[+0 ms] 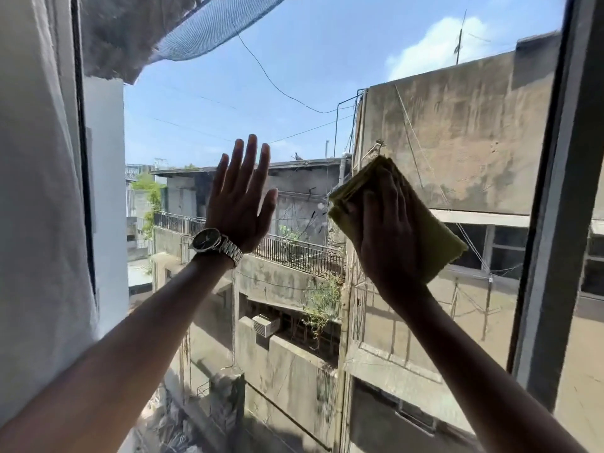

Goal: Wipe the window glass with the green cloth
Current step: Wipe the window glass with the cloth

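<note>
The window glass [294, 93] fills most of the view, with buildings and sky behind it. My right hand [385, 230] presses the folded green cloth [434, 240] flat against the pane, right of centre; the cloth sticks out above and to the right of my fingers. My left hand [240, 201] lies flat on the glass left of centre, fingers spread and pointing up, holding nothing. A metal wristwatch [212, 243] sits on that wrist.
A dark window frame post [552, 223] runs down the right side, with another pane beyond it. A white curtain [39, 191] hangs along the left edge beside the left frame [83, 158]. Smudges show on the glass between my hands.
</note>
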